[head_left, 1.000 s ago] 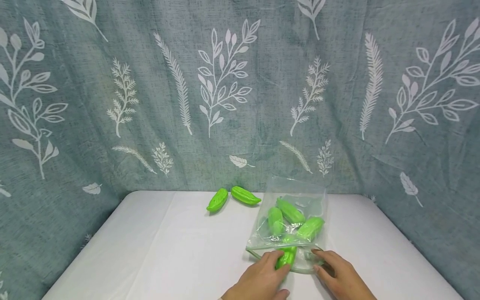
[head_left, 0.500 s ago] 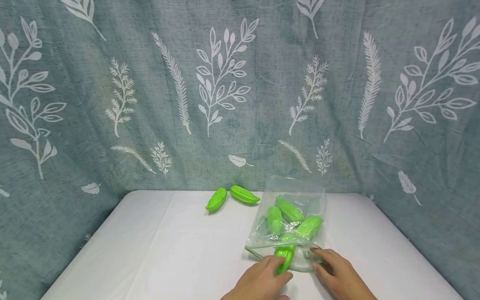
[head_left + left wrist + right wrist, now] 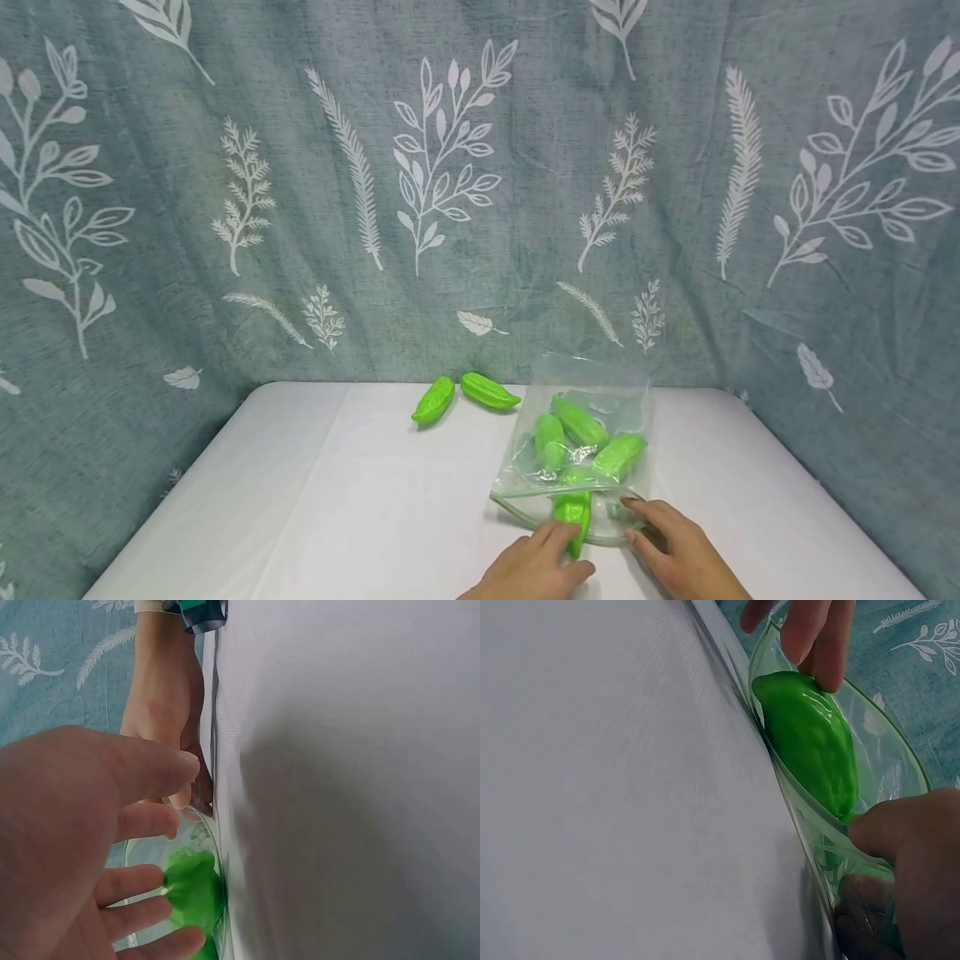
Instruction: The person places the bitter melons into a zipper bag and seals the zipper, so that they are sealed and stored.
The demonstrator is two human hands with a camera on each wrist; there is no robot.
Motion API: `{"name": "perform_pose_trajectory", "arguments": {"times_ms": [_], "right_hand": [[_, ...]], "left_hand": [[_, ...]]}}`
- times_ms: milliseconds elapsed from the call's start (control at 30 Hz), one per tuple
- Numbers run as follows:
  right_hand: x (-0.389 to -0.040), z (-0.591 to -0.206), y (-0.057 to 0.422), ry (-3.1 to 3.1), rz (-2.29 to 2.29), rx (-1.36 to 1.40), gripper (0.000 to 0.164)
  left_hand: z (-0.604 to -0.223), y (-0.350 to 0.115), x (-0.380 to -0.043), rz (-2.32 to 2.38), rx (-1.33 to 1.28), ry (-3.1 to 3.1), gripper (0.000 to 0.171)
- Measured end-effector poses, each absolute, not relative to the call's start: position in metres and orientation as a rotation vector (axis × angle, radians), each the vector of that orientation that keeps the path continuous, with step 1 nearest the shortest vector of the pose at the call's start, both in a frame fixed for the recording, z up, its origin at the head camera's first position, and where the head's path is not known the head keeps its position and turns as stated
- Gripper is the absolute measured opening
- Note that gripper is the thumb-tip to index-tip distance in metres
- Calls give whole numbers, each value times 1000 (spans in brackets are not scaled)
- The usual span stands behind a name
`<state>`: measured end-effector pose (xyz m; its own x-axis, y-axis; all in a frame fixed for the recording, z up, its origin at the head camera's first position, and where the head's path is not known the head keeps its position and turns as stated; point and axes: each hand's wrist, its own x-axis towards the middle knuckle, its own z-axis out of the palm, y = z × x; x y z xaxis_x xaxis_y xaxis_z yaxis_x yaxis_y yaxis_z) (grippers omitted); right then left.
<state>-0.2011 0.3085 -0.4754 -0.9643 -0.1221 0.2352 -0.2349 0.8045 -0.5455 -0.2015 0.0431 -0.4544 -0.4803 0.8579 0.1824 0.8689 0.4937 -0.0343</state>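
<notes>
A clear zip bag (image 3: 525, 479) lies at the right of the table with its mouth gaping toward me. Several lumpy green vegetables with pointed ends, like bitter melons, show through its plastic. One such green vegetable (image 3: 573, 508) sticks partly out of the mouth, its tip toward me. My left hand (image 3: 532, 567) is beside that tip, fingers loosely extended and touching its surface; the thumb stands apart from it in the left wrist view. With thumb and fingers, my right hand (image 3: 682, 550) pinches the bag's rim (image 3: 802, 796) at the right side of the mouth.
Two more green vegetables, one slanted (image 3: 434, 401) and one lying across (image 3: 490, 391), rest near the far edge, left of the bag. A white cloth covers the table (image 3: 337, 500). A leaf-patterned teal curtain (image 3: 480, 208) hangs behind and at both sides.
My left hand has drawn back toward me and slightly right, its thumb coming away from the vegetable, whose tip is now uncovered. The right hand has stayed at the rim.
</notes>
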Motion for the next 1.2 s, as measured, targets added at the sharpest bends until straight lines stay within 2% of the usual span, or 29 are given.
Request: {"name": "perform_pose_trajectory", "arguments": {"times_ms": [467, 667, 1200], "right_hand": [[-200, -475, 304, -2733, 873, 240, 32], [-200, -478, 303, -2702, 846, 243, 34], [-200, -478, 303, -2660, 834, 256, 39]], "left_hand": [[-455, 57, -209, -127, -1412, -2554, 44], [-458, 59, -214, -157, -1405, -2497, 38], [-456, 65, -223, -153, -1379, -2499, 38]]}}
